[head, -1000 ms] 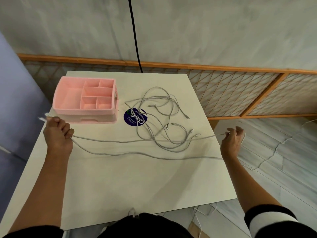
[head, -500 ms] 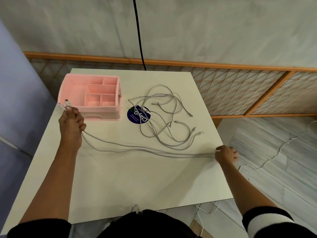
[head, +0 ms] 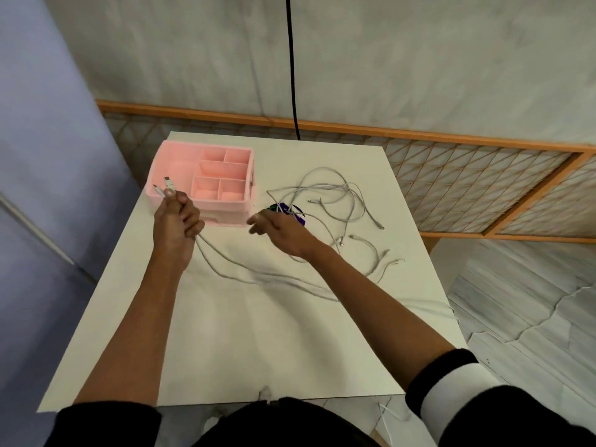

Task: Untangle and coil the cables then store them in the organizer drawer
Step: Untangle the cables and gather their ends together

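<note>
My left hand (head: 175, 221) grips a grey cable (head: 225, 269) near its two ends, whose plugs stick up above my fist in front of the pink organizer (head: 225, 214). The doubled cable trails from that hand to the right across the white table (head: 251, 350), blurred, towards the right edge. My right hand (head: 277, 227) hovers mid-table just right of the organizer, fingers stretched towards the left hand, and I see no cable in it. A tangle of grey cables (head: 338, 191) lies behind it. The organizer's top compartments look empty.
A round purple label (head: 292, 210) lies on the table, partly behind my right hand. A black cord (head: 292, 75) hangs down the wall behind the table. An orange lattice railing (head: 483, 188) runs behind and to the right. Another white cable lies on the floor (head: 390, 417).
My right hand left the table's right edge and swung left towards the left hand. My left hand rose slightly with the cable ends. The view tilted and shifted.
</note>
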Demonstrator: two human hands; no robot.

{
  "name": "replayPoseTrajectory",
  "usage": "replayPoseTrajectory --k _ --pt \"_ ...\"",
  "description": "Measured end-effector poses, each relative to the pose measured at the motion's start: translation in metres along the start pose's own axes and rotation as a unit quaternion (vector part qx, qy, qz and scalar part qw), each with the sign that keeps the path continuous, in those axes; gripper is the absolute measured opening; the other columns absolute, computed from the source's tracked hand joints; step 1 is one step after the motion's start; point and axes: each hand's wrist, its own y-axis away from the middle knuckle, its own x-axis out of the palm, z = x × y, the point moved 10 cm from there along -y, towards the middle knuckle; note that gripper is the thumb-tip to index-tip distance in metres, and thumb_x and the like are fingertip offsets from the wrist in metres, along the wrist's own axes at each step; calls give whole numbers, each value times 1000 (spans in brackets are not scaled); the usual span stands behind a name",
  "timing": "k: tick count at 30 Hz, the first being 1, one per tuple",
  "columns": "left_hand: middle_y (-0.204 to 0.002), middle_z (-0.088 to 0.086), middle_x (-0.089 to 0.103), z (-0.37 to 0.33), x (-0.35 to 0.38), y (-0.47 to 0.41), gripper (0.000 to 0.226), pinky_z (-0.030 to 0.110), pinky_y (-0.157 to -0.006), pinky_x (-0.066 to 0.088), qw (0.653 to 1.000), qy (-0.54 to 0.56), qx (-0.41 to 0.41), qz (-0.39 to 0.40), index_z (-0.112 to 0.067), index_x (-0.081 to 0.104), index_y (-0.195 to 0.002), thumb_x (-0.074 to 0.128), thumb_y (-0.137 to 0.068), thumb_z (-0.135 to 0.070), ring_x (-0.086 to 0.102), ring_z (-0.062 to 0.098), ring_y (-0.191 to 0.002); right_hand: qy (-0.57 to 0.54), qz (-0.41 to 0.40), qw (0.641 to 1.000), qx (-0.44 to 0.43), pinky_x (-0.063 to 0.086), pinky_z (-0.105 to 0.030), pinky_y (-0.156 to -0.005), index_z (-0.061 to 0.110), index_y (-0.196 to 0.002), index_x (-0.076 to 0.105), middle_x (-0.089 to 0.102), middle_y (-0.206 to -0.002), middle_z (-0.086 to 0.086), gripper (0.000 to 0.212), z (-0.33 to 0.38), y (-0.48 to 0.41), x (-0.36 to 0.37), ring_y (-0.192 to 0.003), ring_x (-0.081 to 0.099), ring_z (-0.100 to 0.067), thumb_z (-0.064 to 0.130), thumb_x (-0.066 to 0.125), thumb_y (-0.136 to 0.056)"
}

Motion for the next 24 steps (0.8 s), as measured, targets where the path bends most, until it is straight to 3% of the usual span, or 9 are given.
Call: replayPoseTrajectory --k 3,6,8,12,16,20,24 --pt "-48 -10 29 -2 3 4 39 15 -38 19 1000 17 8 12 -19 44 -72 29 -104 -36 23 3 -40 -46 139 989 4 42 -22 -84 6 -119 52 69 -108 -10 43 47 -5 58 -105 62 -20 38 29 -103" --pt "-48 -10 28 -5 -2 6 40 15 -38 18 999 42 10 11 -18 42 -71 28 -104 -37 22 3 -39 -95 173 980 -1 47 -28 -74 8 -100 54 52 -81 -4 38 58 1 86 -70 56 -18 37 30 -103" --pt "-48 -10 28 -5 -9 5 40 15 -38 17 998 55 9 3 -19 42 -70 29 -104 -37 22 3 -39 -90 148 985 -12 44 -25 -63 13 -86 50 43 -73 1 35 53 6 89 -60 44 -14 37 30 -103" --pt "-46 -11 29 -11 -39 3 37 14 -36 16 993 103 20 -51 -23 41 -68 33 -104 -30 22 4 -37 3 116 993 -29 34 -22 -63 20 -69 39 41 -62 9 42 21 27 82 -57 37 -11 40 27 -103" --pt "-45 -11 30 -17 -74 3 35 15 -39 14 986 130 34 -103 -25 38 -68 33 -102 -31 22 5 -37 36 82 991 102 37 -22 -65 22 -61 40 46 -62 9 49 -72 59 52 -57 41 -7 53 32 -98" --pt "-47 -11 29 -7 -85 7 40 15 -37 13 982 125 25 -138 -25 39 -66 33 -103 -38 20 6 -38 46 7 976 212 35 -29 -62 17 -57 40 44 -56 4 48 -163 98 15 -54 40 -13 45 46 -95" --pt "-48 -10 26 4 -81 13 47 17 -38 12 983 105 15 -150 -24 38 -63 29 -101 -51 18 7 -40 67 -20 964 258 33 -30 -59 14 -58 42 44 -56 1 42 -213 127 -7 -54 39 -15 39 49 -90"
